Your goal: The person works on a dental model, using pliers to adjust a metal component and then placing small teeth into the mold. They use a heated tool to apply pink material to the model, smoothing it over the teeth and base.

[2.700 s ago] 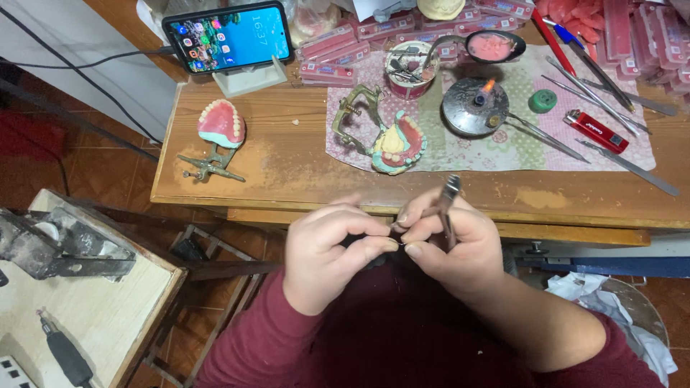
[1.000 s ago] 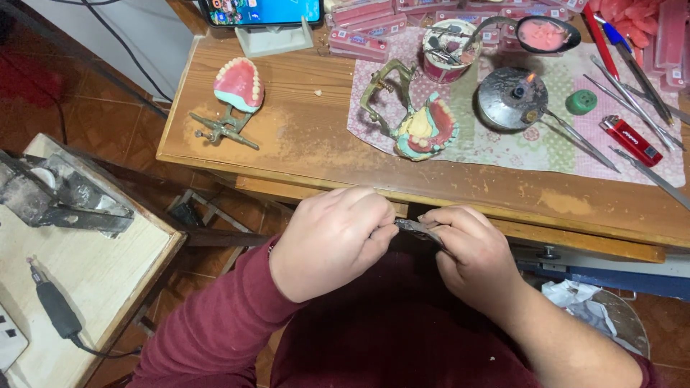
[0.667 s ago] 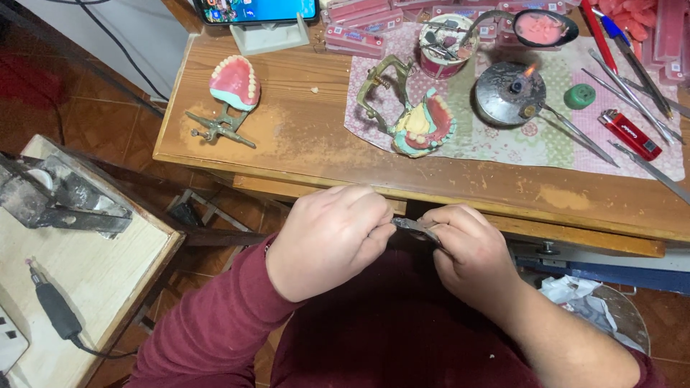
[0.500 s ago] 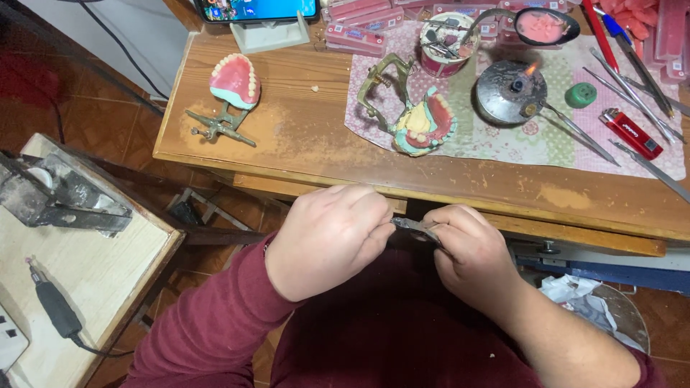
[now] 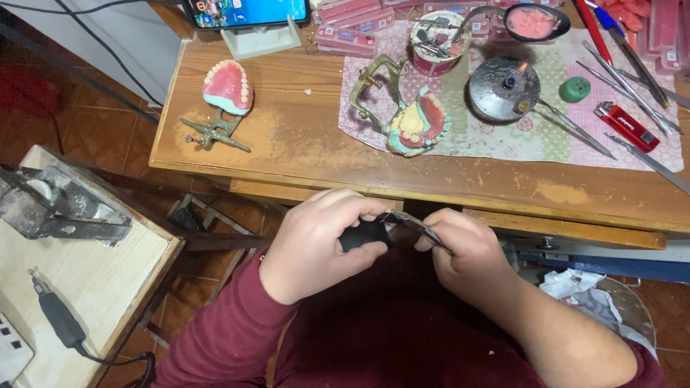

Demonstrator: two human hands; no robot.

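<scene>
Over my lap, just below the wooden table's front edge (image 5: 431, 188), my left hand (image 5: 323, 244) is closed around a small dark object (image 5: 363, 233). My right hand (image 5: 460, 248) grips a thin metal hand tool (image 5: 417, 226) whose tip rests against that object. Both hands touch each other at the fingertips. What the dark object is cannot be made out. On the table sit a denture model on a metal articulator (image 5: 410, 118) and a second pink denture on a stand (image 5: 226, 90).
A small burner with a flame (image 5: 503, 90), a red lighter (image 5: 627, 126), a green cap (image 5: 575, 88), long metal instruments (image 5: 625, 72), a cup of tools (image 5: 435, 39) and a phone on a stand (image 5: 248, 14) lie on the table. A side bench (image 5: 79, 287) at left carries a rotary handpiece (image 5: 57, 320).
The view has shifted slightly. My hands stay together over my lap; my left fingers have opened a little so the dark object shows, and the tool still works at it.
</scene>
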